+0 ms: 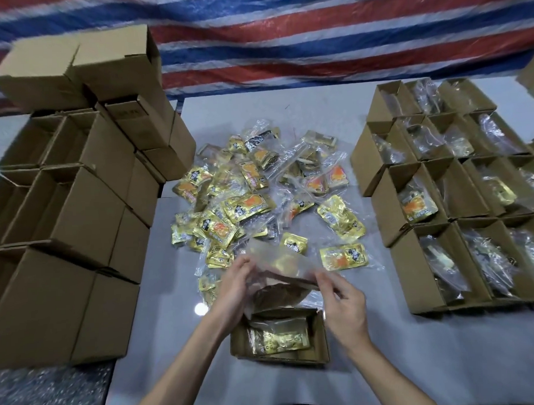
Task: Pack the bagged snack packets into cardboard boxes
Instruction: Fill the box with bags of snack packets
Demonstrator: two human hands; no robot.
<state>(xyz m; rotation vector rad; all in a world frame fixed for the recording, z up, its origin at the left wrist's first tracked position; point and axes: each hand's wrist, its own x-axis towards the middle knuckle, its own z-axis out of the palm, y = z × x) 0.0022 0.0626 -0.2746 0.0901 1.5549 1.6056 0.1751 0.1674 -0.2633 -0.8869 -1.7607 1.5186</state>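
Step in hand: loading the open box [323, 336] in front of me on the worktop [416, 366].

Left grip [235, 282]: fingers curled on the left edge of a clear bag [280, 265] of packets. Right grip [345, 304]: pinching the same bag at its right edge. The bag hangs just above the box mouth, not yet in; it is motion-blurred, so its contents are unclear.

Done so far:
- One gold bag [279, 338] already lies inside the box.
- Filled boxes [419, 275] stand in rows on the right, flaps open, each with bagged packets visible inside.

Left to do:
- A large pile [253, 196] of bagged packets sits loose mid-worktop, just beyond my hands.
- A stack [78, 209] of boxes on the left; whether any are filled I cannot tell.

Judgement: somewhere mid-task. None of the filled boxes appears closed.
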